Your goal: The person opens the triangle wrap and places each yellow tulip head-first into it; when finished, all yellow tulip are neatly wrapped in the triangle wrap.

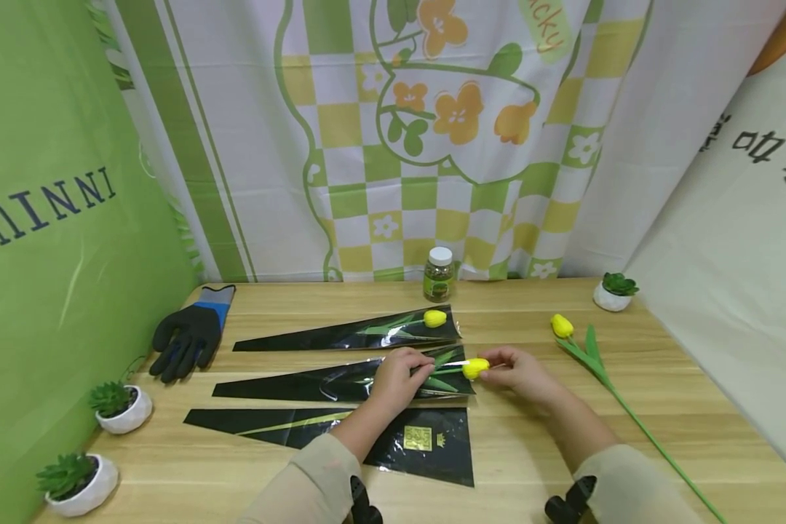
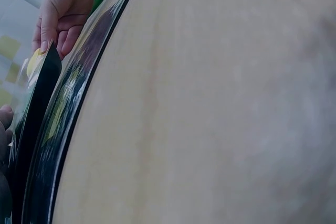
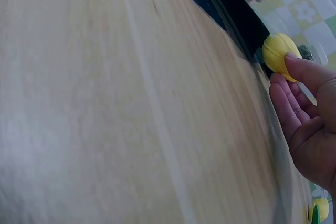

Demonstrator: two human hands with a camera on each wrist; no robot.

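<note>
My right hand [image 1: 520, 375] pinches the yellow bloom of an artificial tulip [image 1: 475, 368] between thumb and fingers; the right wrist view shows the same bloom [image 3: 281, 56] close up. Its stem and leaves lie inside the middle black flower sleeve [image 1: 282, 382], which has a clear front. Near the wide end of that sleeve, my left hand [image 1: 396, 378] grips it by the film, thumb and fingers together. In the left wrist view only a few left fingers [image 2: 5, 129] show, at the edge.
Behind lies another sleeve [image 1: 340, 335] holding a yellow tulip. A flat black sleeve [image 1: 432, 444] lies in front. A loose tulip [image 1: 602, 371] is at right. Around stand a lidded jar [image 1: 439, 275], potted succulents [image 1: 616, 292] and a black-blue glove [image 1: 193, 335].
</note>
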